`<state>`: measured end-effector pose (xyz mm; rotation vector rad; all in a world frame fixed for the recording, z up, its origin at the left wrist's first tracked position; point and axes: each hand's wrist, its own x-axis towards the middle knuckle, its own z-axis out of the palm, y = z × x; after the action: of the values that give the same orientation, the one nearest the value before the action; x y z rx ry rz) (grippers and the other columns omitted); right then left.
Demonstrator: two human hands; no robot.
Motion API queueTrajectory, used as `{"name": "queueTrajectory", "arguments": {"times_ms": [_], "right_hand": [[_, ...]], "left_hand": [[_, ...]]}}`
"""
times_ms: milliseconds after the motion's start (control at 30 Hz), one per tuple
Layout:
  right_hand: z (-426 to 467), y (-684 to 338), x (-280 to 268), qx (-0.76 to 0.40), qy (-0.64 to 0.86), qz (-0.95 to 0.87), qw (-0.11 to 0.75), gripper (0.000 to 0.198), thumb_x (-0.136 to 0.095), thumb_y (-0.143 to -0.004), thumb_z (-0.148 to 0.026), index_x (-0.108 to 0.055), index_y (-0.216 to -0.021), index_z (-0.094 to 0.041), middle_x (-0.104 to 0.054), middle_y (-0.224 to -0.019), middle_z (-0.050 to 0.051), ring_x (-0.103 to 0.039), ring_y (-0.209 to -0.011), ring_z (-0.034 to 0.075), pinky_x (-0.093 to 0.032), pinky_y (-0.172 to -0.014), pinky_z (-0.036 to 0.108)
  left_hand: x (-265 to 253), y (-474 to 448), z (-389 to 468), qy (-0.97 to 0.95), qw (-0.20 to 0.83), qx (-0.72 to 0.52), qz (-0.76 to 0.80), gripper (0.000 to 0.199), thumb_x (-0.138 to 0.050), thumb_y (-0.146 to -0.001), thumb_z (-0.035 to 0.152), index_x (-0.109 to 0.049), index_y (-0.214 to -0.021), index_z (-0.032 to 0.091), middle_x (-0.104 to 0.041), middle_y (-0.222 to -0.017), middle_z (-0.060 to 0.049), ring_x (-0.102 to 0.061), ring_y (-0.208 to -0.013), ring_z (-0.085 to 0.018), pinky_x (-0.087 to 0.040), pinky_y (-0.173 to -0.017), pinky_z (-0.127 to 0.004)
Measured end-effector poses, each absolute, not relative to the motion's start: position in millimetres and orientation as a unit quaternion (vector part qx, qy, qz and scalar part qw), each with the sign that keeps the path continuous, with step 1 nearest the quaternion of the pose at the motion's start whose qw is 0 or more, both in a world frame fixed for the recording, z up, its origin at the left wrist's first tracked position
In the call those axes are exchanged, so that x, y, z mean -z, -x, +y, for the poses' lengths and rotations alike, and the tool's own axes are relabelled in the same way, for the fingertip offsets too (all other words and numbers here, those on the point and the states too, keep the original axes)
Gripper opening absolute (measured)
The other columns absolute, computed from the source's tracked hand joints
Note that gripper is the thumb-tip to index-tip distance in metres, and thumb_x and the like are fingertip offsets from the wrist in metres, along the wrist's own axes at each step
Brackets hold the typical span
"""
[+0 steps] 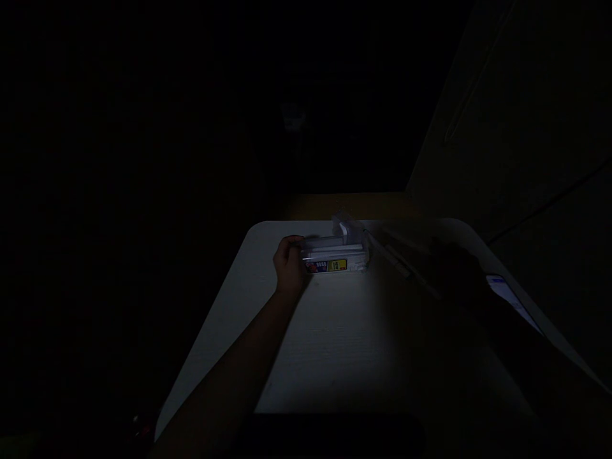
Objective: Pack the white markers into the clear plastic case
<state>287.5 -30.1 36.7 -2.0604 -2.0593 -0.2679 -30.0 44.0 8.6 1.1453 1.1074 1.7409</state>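
The box [329,262] lies lengthwise across the far part of the worktop [315,357], near its far edge. The box is clear, with a printed label [337,265] on its near side; part of the label is yellow. A clear flap [349,229] stands raised at the rear right of the box.

The left hand [288,264] is at the left end of the box; its grip is closed around that end. The right hand [459,274] is in deep shadow over the right side of the worktop, apart from the box. The state of its grip cannot be determined. Thin, pale rods [398,261], blurred, extend between the box and the right hand.

A phone [514,303] with a lit screen lies beside the right forearm, near the worktop's right edge.
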Motion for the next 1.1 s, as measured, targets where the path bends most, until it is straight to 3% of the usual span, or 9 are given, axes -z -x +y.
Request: {"name": "queueTrajectory", "arguments": {"times_ms": [100, 333, 600, 733, 867, 933, 1000, 1100], "right_hand": [[-37, -281, -33, 0.099, 0.717, -0.680, 0.120, 0.046, -0.047, -0.089, -0.042, -0.047, -0.126, -0.014, -0.050, -0.120, 0.012, -0.051, -0.108, 0.018, -0.045, -0.094, 0.040], [-40, -265, -30, 0.079, 0.729, -0.670, 0.118, 0.044, -0.047, -0.089, -0.042, -0.048, -0.124, -0.014, -0.050, -0.122, 0.011, -0.050, -0.111, 0.018, -0.044, -0.096, 0.041], [-36, -236, -9, 0.065, 0.703, -0.699, 0.111, 0.053, -0.035, -0.089, -0.044, -0.042, -0.135, -0.019, -0.044, -0.131, 0.020, -0.046, -0.116, 0.034, -0.042, -0.091, 0.054], [-31, -234, 2, 0.101, 0.710, -0.686, 0.124, 0.056, -0.034, -0.088, -0.042, -0.042, -0.135, -0.013, -0.041, -0.134, 0.024, -0.043, -0.118, 0.037, -0.037, -0.092, 0.060], [-21, -232, -7, 0.082, 0.700, -0.699, 0.121, 0.054, -0.032, -0.089, -0.040, -0.041, -0.137, -0.016, -0.040, -0.139, 0.018, -0.036, -0.127, 0.038, -0.028, -0.098, 0.066], [-14, -226, -20, 0.052, 0.664, -0.728, 0.163, 0.051, -0.030, -0.090, -0.035, -0.041, -0.137, -0.018, -0.043, -0.138, 0.013, -0.038, -0.129, 0.032, -0.029, -0.105, 0.059], [-8, -216, -35, -0.005, 0.598, -0.776, 0.203, 0.046, -0.030, -0.089, -0.028, -0.054, -0.125, -0.011, -0.050, -0.130, 0.016, -0.048, -0.120, 0.026, -0.037, -0.105, 0.047], [2, -201, -49, -0.098, 0.556, -0.785, 0.255, 0.043, -0.030, -0.087, -0.025, -0.060, -0.115, -0.009, -0.057, -0.120, 0.015, -0.055, -0.112, 0.022, -0.043, -0.100, 0.039]], "left_hand": [[-6, 31, 46, -0.460, 0.372, -0.678, 0.437, 0.018, -0.047, -0.068, 0.023, -0.059, -0.080, 0.019, -0.065, -0.076, -0.001, -0.060, -0.069, -0.015, -0.045, -0.060, -0.024], [-6, 30, 45, -0.457, 0.369, -0.682, 0.436, 0.017, -0.047, -0.068, 0.023, -0.059, -0.079, 0.019, -0.063, -0.074, 0.000, -0.058, -0.069, -0.014, -0.043, -0.060, -0.024], [-8, 30, 45, -0.460, 0.339, -0.683, 0.456, 0.017, -0.048, -0.067, 0.022, -0.061, -0.077, 0.018, -0.060, -0.072, 0.000, -0.055, -0.067, -0.013, -0.041, -0.059, -0.023], [-7, 30, 45, -0.460, 0.355, -0.681, 0.445, 0.016, -0.047, -0.069, 0.021, -0.060, -0.078, 0.018, -0.061, -0.073, 0.000, -0.056, -0.065, -0.013, -0.042, -0.057, -0.022], [-6, 30, 45, -0.452, 0.387, -0.682, 0.425, 0.017, -0.048, -0.069, 0.023, -0.059, -0.081, 0.019, -0.064, -0.074, -0.001, -0.059, -0.068, -0.015, -0.044, -0.059, -0.024], [-7, 30, 45, -0.454, 0.385, -0.680, 0.427, 0.017, -0.048, -0.069, 0.023, -0.059, -0.080, 0.019, -0.065, -0.075, -0.001, -0.059, -0.069, -0.015, -0.044, -0.060, -0.025], [-7, 30, 45, -0.459, 0.370, -0.681, 0.434, 0.017, -0.047, -0.068, 0.022, -0.059, -0.079, 0.018, -0.065, -0.076, -0.001, -0.059, -0.070, -0.015, -0.045, -0.061, -0.025], [-7, 30, 46, -0.463, 0.369, -0.683, 0.428, 0.017, -0.046, -0.068, 0.022, -0.059, -0.079, 0.018, -0.065, -0.076, -0.001, -0.061, -0.072, -0.016, -0.046, -0.063, -0.026]]}}
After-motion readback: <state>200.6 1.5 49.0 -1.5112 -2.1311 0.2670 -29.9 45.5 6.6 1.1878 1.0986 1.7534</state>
